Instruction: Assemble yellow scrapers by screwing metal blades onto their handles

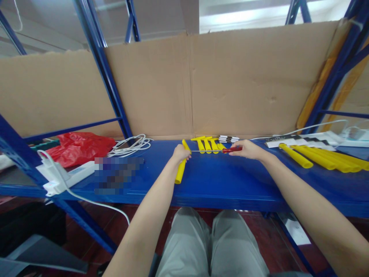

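Observation:
My left hand [181, 152] is closed round a yellow tube-like piece [180, 171] over the blue shelf. In my right hand [245, 149] is a screwdriver with a red handle [232, 149]. Its thin metal shaft [206, 151] points left, and the tip meets the yellow piece beside my left fingers; the exact contact is too small to make out. Just behind the shaft lie several yellow T-shaped pieces [207, 145], with a small stack of black-and-white items [228, 139] to their right.
Several yellow tubes [296, 156] with black-and-white packaging [300, 141] lie at the right. To the left are a red plastic bag [82, 148], a coiled white cable [134, 144] and a white power strip [83, 172]. Cardboard [230, 84] stands behind the blue shelf [225, 184].

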Tool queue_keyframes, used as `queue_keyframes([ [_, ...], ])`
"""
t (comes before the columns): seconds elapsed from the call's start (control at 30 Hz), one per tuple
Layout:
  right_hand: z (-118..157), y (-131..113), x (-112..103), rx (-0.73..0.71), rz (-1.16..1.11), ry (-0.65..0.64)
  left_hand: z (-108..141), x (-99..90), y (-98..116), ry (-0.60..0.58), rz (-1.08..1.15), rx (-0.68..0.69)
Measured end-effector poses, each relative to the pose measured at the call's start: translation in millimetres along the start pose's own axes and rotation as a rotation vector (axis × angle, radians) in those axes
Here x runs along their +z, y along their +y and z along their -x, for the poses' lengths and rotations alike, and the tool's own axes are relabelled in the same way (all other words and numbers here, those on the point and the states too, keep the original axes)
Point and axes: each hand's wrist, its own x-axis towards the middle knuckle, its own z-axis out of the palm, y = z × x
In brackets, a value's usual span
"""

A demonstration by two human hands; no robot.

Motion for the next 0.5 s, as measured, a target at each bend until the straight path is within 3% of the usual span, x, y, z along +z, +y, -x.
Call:
queue_keyframes([
  [0.2, 1.1, 3.6, -1.5, 0.095, -0.131, -0.015, -1.0, 0.4, -1.5, -0.004, 0.019, 0.009],
  [0.37, 7.8, 5.2, -3.2, 0.157, -0.467, -0.110, -4.6, -0.1, -2.8, 0.015, -0.028, 0.007],
  [0.5, 6.0, 5.8, -1.5, 0.140, -0.635, 0.038, -4.5, -0.6, -2.7, 0.015, -0.031, -0.007],
])
